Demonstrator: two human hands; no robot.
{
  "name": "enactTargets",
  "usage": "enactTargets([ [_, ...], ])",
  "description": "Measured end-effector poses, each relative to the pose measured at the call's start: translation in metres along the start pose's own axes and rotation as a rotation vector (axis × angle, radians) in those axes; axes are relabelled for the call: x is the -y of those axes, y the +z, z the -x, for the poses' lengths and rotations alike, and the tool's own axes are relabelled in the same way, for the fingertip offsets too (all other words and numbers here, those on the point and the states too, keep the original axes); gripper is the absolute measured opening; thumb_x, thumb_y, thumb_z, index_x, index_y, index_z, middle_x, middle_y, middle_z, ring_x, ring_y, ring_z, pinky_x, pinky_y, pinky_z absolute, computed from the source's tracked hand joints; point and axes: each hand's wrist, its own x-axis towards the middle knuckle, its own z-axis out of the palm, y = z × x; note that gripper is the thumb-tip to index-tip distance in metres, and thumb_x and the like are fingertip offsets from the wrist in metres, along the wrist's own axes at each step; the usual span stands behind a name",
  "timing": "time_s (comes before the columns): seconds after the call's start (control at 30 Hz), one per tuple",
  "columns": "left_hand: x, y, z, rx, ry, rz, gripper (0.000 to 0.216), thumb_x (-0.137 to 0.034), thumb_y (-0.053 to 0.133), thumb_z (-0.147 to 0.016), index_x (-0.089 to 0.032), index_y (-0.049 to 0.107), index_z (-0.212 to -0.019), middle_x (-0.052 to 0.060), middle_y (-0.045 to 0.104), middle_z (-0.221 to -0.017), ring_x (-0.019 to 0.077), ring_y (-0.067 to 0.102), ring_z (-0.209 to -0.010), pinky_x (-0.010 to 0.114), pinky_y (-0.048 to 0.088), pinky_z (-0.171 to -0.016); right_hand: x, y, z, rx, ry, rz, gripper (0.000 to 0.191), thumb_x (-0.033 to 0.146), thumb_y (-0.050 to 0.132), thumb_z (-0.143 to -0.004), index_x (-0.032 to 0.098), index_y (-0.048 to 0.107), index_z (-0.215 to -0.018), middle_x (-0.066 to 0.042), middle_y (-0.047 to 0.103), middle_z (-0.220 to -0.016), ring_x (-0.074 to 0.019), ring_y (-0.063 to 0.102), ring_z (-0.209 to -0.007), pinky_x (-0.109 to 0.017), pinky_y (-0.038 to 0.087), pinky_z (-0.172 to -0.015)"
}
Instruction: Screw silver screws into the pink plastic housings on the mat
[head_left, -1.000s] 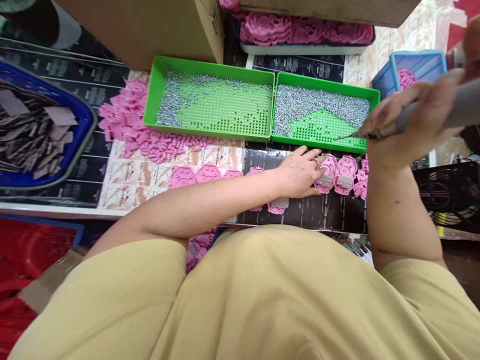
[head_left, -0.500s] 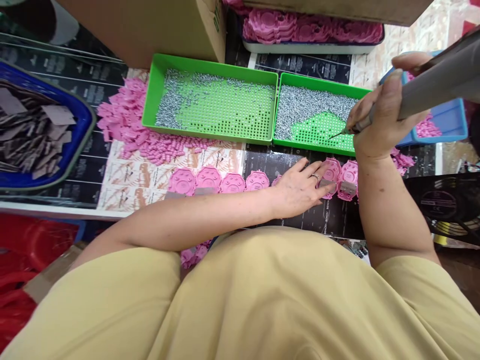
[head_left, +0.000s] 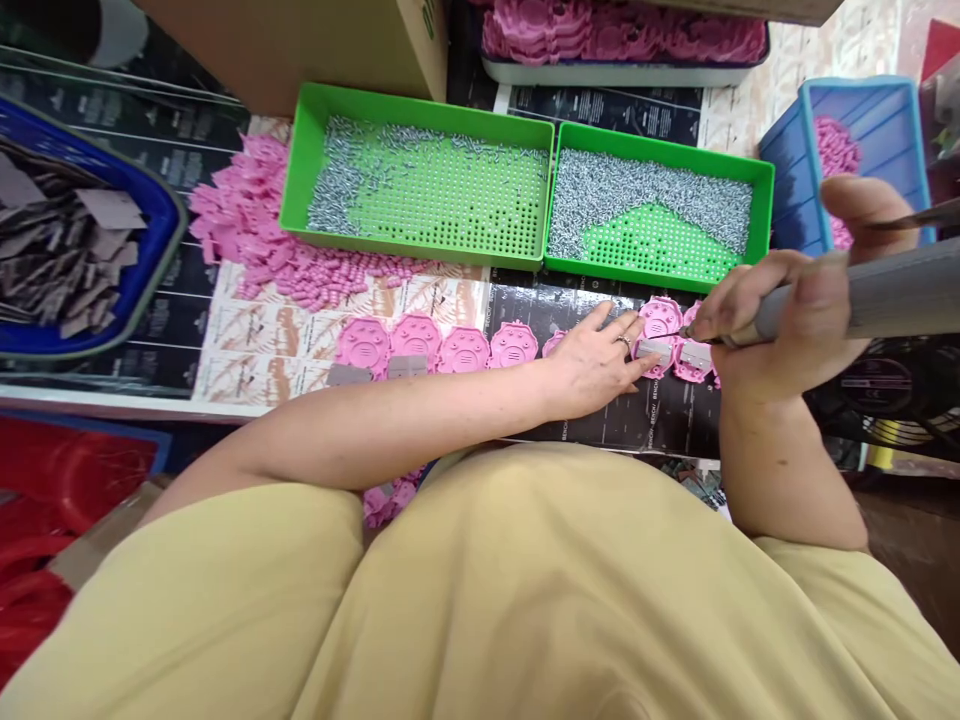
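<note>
My left hand (head_left: pixel 596 365) lies flat with fingers spread over the row of pink parts, its fingertips at the edge of a pink plastic part (head_left: pixel 661 318) that has a grey plate (head_left: pixel 654 357) on it. In my right hand (head_left: pixel 802 310) is a grey electric screwdriver (head_left: pixel 900 290), fingers wrapped round its front end. Its thin bit points left, just above that same pink part; whether the tip touches cannot be made out. Further left in the row sit more pink parts (head_left: pixel 463 351), two of them with grey plates (head_left: pixel 411 367) at their lower edges.
Two green perforated trays (head_left: pixel 420 255) of small screws stand behind the row. A pink heap (head_left: pixel 247 225) and a blue basket of grey plates (head_left: pixel 176 240) are on the left. At right are a light-blue bin (head_left: pixel 877 95) and a black fan (head_left: pixel 885 390).
My right hand has brought the screwdriver from over the right green tray down toward the pink part near my left hand. My left hand stays almost in place.
</note>
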Motion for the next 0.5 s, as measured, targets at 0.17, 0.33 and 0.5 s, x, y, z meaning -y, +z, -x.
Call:
enactTargets([
  [0.17, 0.000, -0.002, -0.002, 0.038, 0.003, -0.026, 0.043, -0.044, 0.057, -0.100, -0.028, 0.059, -0.139, 0.018, 0.059, -0.142, 0.0299, 0.050, -0.140, 0.052, 0.040, -0.111, -0.012, 0.007, 0.011, -0.036, -0.123, 0.043, 0.034, 0.054, 0.065, -0.086, 0.035, 0.052, -0.112, 0.009, 0.038, -0.051, -0.0087, 0.031, -0.031, -0.029, 0.030, -0.033],
  [0.33, 0.001, -0.005, -0.003, 0.043, -0.009, -0.010, 0.042, -0.043, 0.057, -0.100, -0.028, 0.059, -0.139, 0.016, 0.058, -0.144, 0.0277, 0.050, -0.139, 0.051, 0.038, -0.113, -0.012, 0.004, 0.008, -0.001, -0.079, 0.022, 0.021, 0.049, 0.069, -0.085, 0.035, 0.057, -0.095, 0.005, 0.052, -0.066, -0.0071, 0.039, -0.035, -0.030, 0.034, -0.033],
  [0.5, 0.002, -0.005, -0.003, 0.054, 0.000, -0.010, 0.040, -0.043, 0.055, -0.101, -0.029, 0.060, -0.138, 0.013, 0.061, -0.141, 0.0263, 0.049, -0.140, 0.051, 0.034, -0.115, -0.018, 0.010, 0.009, 0.094, -0.109, 0.000, 0.026, 0.052, 0.071, -0.081, 0.031, 0.057, -0.088, 0.009, 0.034, -0.048, -0.0097, 0.037, -0.030, -0.027, 0.031, -0.030],
])
